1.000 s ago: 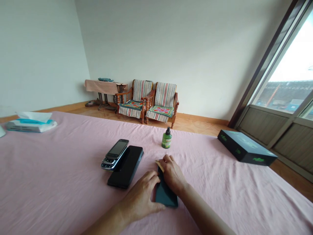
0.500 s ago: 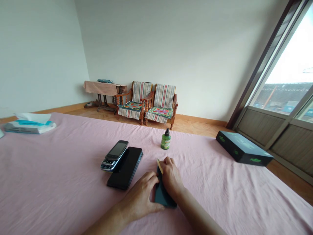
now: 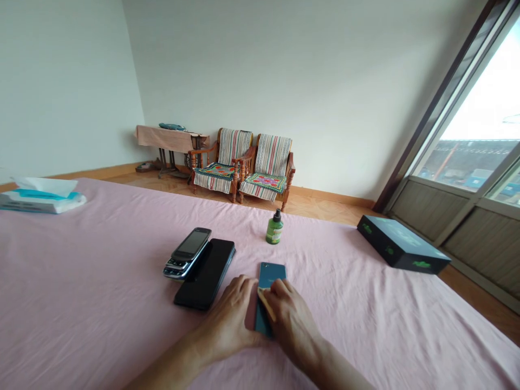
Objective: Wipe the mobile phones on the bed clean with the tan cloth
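A blue phone [image 3: 273,272] lies back up on the pink cloth, its camera end away from me. My left hand [image 3: 232,314] steadies it, fingers along its left edge and thumb at its near end. Over the lower half of the phone, my right hand [image 3: 289,314] presses a thin yellowish cloth [image 3: 267,304] against the back. Its curled fingers hide part of the phone. Left of my hands, a black phone [image 3: 206,273] lies flat, and a slider phone [image 3: 189,253] rests against its left side.
A green spray bottle [image 3: 274,227] stands beyond the blue phone. At the right sits a black box [image 3: 402,244]; at the far left lies a tissue pack [image 3: 44,196]. Two wooden chairs [image 3: 266,176] and a draped table [image 3: 164,138] are by the wall beyond the pink cloth [image 3: 101,281].
My right hand has slid toward me along the phone with the yellowish cloth, uncovering the camera end. The view has shifted slightly.
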Tool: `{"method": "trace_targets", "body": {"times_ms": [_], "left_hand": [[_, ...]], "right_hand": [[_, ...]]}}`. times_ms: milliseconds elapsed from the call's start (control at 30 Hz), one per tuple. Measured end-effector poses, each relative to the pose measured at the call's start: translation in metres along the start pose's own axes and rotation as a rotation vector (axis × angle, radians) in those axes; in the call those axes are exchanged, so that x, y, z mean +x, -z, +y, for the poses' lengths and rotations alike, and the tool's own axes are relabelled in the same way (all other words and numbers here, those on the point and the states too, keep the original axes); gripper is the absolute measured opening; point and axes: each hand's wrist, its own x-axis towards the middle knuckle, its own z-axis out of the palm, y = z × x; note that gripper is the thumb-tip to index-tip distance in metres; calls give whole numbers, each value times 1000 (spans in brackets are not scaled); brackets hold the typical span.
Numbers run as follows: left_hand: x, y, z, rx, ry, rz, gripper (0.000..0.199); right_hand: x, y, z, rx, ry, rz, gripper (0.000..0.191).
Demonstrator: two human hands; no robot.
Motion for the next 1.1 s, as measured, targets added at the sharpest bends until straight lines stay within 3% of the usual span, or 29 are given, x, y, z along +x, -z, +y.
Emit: {"method": "trace_targets", "body": {"times_ms": [133, 233, 333, 533, 667, 800, 933, 1100], "left_hand": [[2, -6, -8, 20, 29, -11, 112], [3, -6, -8, 34, 31, -33, 119], [2, -6, -8, 43, 42, -30, 121], [1, -4, -10, -10, -4, -28, 112], [2, -2, -10, -29, -53, -28, 100], [2, -1, -11, 2, -83, -32, 88], [2, 2, -8, 40, -75, -90, 87], [1, 6, -5, 93, -83, -105, 85]], "right_hand": [[29, -4, 15, -13, 33, 33, 20], [42, -10, 24, -13, 24, 64, 21], [38, -14, 27, 4, 56, 96, 18], [-2, -6, 7, 84, 199, 69, 14], [-31, 5, -7, 173, 204, 57, 15], [-46, 7, -6, 205, 182, 11, 18], [-32, 3, 12, 203, 61, 42, 21], [12, -1, 42, 139, -29, 121, 21]]}}
